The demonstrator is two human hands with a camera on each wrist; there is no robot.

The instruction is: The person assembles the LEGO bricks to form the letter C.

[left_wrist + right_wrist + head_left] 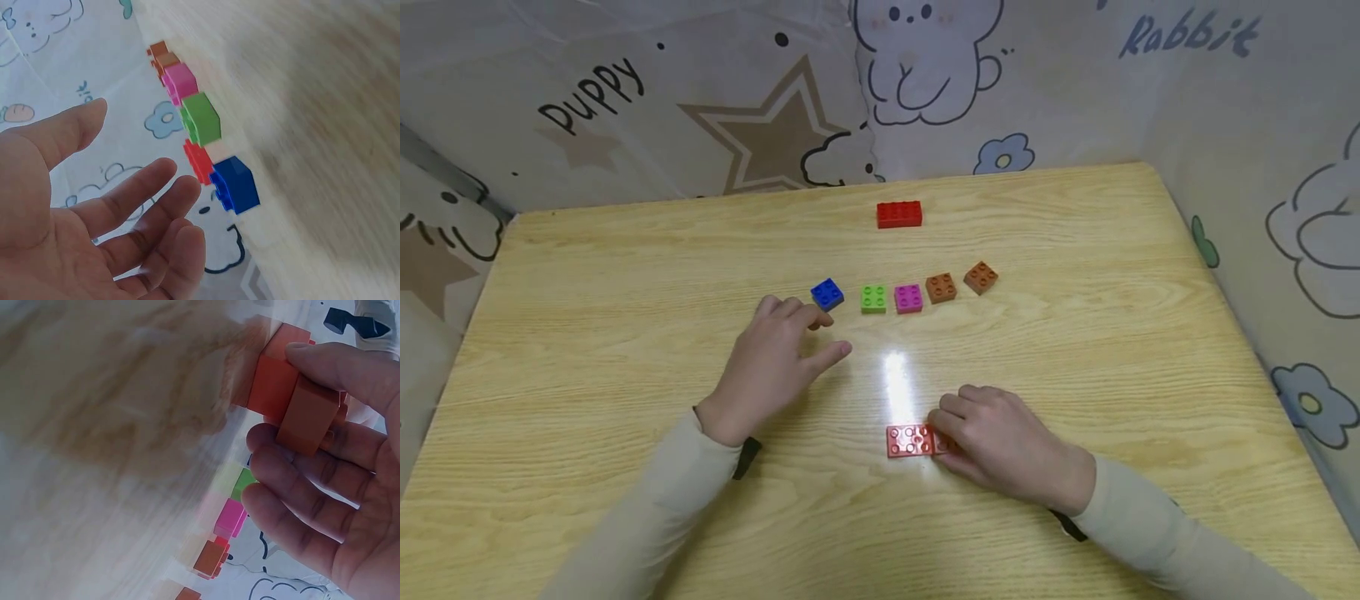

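The right hand (1000,440) pinched a brown brick (307,417) at the right end of the near red brick (909,441); the left hand (773,354), fingers parted, and blue brick (827,294) were beyond it, leftward.

Wall covering (1075,92) reads "Puppy" (592,95) and "Rabbit" (1190,35); smaller lettering (84,92) seems illegible.

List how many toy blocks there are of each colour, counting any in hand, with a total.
Red: 2 (far red block, near red block)
Brown: 3 (left brown block and right brown block in the row, held brown block in the right hand)
Blue block: 1
Green block: 1
Pink block: 1
Total: 8
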